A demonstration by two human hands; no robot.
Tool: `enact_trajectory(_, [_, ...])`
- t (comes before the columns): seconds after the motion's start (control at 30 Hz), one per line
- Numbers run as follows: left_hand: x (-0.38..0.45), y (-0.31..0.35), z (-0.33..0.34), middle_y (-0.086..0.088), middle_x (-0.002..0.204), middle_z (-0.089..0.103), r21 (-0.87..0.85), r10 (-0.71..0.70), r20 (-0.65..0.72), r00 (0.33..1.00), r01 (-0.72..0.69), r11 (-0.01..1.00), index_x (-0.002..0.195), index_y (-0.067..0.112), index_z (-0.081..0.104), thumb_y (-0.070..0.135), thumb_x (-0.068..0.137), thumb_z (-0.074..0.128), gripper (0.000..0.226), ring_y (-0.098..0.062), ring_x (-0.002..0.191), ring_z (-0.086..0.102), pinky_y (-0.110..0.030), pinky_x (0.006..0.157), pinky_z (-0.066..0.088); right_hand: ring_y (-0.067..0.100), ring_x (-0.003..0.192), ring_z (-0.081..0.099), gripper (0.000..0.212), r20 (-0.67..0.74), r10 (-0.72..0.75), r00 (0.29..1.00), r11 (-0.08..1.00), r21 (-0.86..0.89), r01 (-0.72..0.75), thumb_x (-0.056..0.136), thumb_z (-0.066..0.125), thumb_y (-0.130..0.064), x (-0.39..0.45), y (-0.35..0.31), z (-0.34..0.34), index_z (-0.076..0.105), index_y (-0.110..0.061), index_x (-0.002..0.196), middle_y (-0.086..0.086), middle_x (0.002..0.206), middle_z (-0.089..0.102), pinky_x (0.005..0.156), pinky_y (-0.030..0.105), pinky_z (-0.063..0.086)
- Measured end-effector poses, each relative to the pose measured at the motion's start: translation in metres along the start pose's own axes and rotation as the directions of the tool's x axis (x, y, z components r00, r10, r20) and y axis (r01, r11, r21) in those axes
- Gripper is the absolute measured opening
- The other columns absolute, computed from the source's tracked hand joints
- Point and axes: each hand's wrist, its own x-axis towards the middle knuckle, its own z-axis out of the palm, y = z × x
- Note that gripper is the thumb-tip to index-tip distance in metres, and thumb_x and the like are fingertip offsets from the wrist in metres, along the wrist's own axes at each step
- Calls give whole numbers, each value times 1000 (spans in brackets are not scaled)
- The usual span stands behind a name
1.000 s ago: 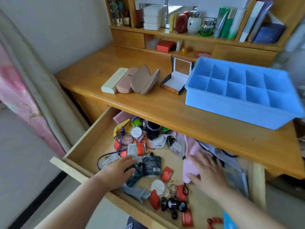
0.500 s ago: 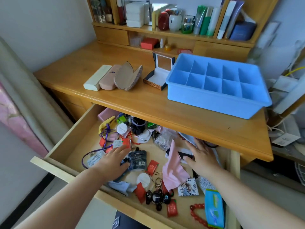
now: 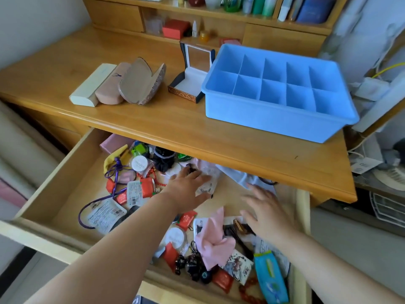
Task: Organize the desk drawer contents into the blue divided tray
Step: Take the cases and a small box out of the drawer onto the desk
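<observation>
Your left hand (image 3: 188, 187) reaches into the open drawer (image 3: 72, 183), fingers straight and relaxed, resting on a clear plastic bag (image 3: 208, 178) and holding nothing. Your right hand (image 3: 266, 212) hovers with fingers spread and released, just beyond a pink cloth (image 3: 213, 240). Labels on the white packets (image 3: 105, 212) left of your fingers are too blurred to read. The blue divided tray (image 3: 276, 95) sits on the tabletop (image 3: 153, 119), well beyond your fingertips, its compartments bare.

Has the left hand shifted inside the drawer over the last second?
Yes. The left hand has moved from the front of the drawer toward its back, near the desk edge, onto a clear bag.
</observation>
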Motion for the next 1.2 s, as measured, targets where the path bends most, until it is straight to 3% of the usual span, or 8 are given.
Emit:
enact_trajectory(0.27, [-63, -14, 14, 15, 152, 29, 37, 179, -35, 983, -178, 983, 141, 44, 35, 51, 94, 41, 47, -13, 141, 23, -36, 115, 15, 22, 146, 3, 66, 112, 269, 957, 961, -99, -259, 93, 32, -60, 45, 12, 11, 6, -39, 149, -10, 159, -2, 116, 40, 11])
enact_trajectory(0.4, [-64, -44, 7, 2, 160, 5, -7, -71, -189, 979, 71, 997, 148, 36, 21, 52, 94, 38, 58, -18, 146, 9, -38, 117, 1, 14, 146, 0, 57, 166, 88, 982, 995, -61, -79, 96, 34, -54, 20, 9, 24, 24, -35, 148, -11, 160, -2, 116, 32, 7])
enact_trajectory(0.57, [-55, -81, 7, 8, 159, 0, -16, -326, -85, 942, 326, 945, 151, 26, 9, 52, 94, 35, 68, -20, 146, 8, -45, 116, 12, 2, 135, 34, 35, 211, -242, 947, 952, 240, 190, 97, 42, -36, -17, -7, 14, 56, -34, 129, -25, 140, 40, 108, 19, 25])
enact_trajectory(0.63, [-59, -85, 8, 10, 159, 8, -3, -297, 5, 955, 297, 955, 150, 28, 15, 49, 95, 37, 64, -18, 144, 14, -44, 116, 19, 0, 125, 46, 29, 157, -229, 961, 943, 279, 179, 96, 48, -30, -25, -13, 5, 65, -31, 119, -30, 125, 50, 103, 19, 31])
enact_trajectory(0.77, [-82, -75, 4, 11, 157, 16, 8, -207, 57, 977, 207, 978, 148, 32, 23, 44, 96, 37, 55, -13, 144, 13, -43, 117, 12, 9, 97, 63, 16, -105, -71, 992, 950, 297, 99, 87, 63, -18, -38, -26, -5, 75, -19, 97, -9, 98, 71, 87, 25, 45])
enact_trajectory(0.9, [-130, -80, -9, 8, 142, 45, -163, -160, -150, 976, 135, 977, 134, 31, 50, 49, 90, 51, 47, -12, 127, 43, -26, 106, 32, 10, 82, 62, 11, 210, -128, 969, 890, 455, 19, 85, 63, -27, -60, -61, -4, 73, -30, 88, -3, 86, 70, 75, 29, 46])
enact_trajectory(1.03, [-191, -83, -13, 28, 94, 63, -208, -156, 175, 972, 191, 959, 104, 46, 64, 90, 55, 45, 68, 6, 90, 58, -15, 84, 44, -15, 101, 46, 22, 494, -278, 824, 859, 512, -17, 88, 60, -42, -77, -86, 4, 66, -45, 110, -22, 110, 57, 84, 5, 32])
enact_trajectory(1.2, [-208, -83, -12, 26, 95, 62, -57, -134, 128, 983, 142, 988, 112, 48, 58, 98, 41, 41, 89, 1, 89, 55, -18, 85, 42, -6, 111, 49, 29, 551, -241, 799, 849, 519, -102, 94, 56, -33, -84, -96, 0, 60, -40, 122, -14, 125, 58, 85, -2, 29])
